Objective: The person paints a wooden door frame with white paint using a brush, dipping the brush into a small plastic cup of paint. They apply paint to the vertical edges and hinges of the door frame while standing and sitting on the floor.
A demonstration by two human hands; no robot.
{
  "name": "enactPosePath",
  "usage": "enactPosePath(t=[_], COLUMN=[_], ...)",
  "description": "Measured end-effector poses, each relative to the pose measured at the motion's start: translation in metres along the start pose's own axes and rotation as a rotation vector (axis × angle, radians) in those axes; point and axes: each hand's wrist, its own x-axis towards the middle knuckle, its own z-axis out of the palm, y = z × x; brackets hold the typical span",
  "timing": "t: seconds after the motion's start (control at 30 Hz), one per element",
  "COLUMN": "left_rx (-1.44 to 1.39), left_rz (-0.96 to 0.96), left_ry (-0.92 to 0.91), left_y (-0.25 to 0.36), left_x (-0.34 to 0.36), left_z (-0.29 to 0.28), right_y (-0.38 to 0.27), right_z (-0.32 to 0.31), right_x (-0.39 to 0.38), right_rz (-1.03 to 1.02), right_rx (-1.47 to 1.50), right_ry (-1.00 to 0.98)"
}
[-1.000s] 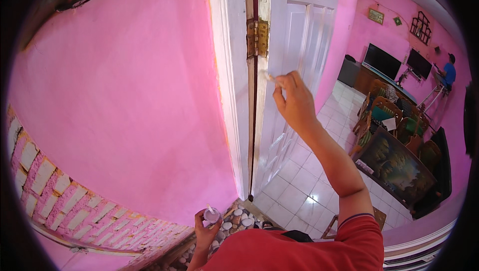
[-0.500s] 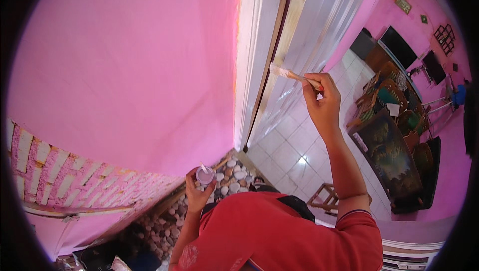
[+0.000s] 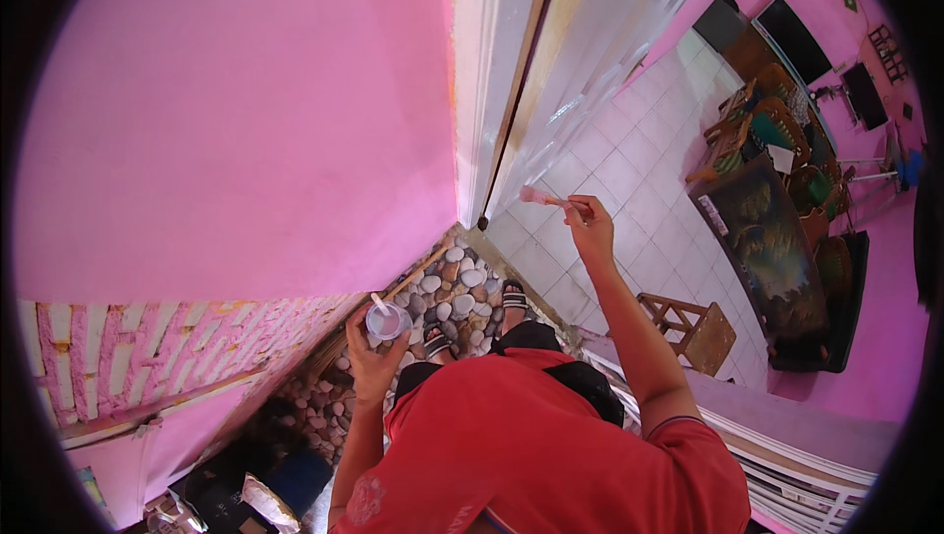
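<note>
My right hand [image 3: 593, 231] is closed around the handle of a paintbrush [image 3: 543, 198], its pale bristles pointing left. The brush is in the air, seen over the white floor tiles, right of the foot of the door frame [image 3: 474, 72]. Beside the frame stands a glossy white door [image 3: 602, 62] with a bare, wood-coloured edge strip. Lower down, my left hand [image 3: 374, 367] grips a small clear plastic cup [image 3: 389, 322] of pale lilac paint. A white stick [image 3: 381, 304] leans inside the cup.
A pink wall [image 3: 246, 121] rises at the left, with a brick-patterned band [image 3: 177, 347] below. My sandalled feet stand on pebble-patterned flooring [image 3: 462, 288]. A wooden stool [image 3: 688, 327] is at the right; chairs, a dark painted panel [image 3: 757, 219] and screens lie beyond. Bags [image 3: 265, 500] sit lower left.
My right hand has come down and slightly left with the brush, away from beside the door edge. The view has tilted lower, showing more floor and my feet. My left hand still holds the cup.
</note>
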Motion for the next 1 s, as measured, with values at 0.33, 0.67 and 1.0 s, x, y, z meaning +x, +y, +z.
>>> enactPosePath(t=[0.33,0.67,1.0], left_rx=[0.039,-0.087,-0.124], left_rz=[-0.037,-0.080,-0.023], left_ry=[-0.032,-0.003,0.087], left_y=[0.021,0.035,0.046], left_x=[0.006,0.021,0.021], left_z=[0.014,0.057,0.099], right_y=[0.028,-0.001,-0.038], right_z=[0.017,0.060,0.078], right_x=[0.000,0.058,0.091], right_rz=[0.329,0.046,-0.132], right_rx=[0.253,0.105,0.115], right_ry=[0.082,0.050,0.004])
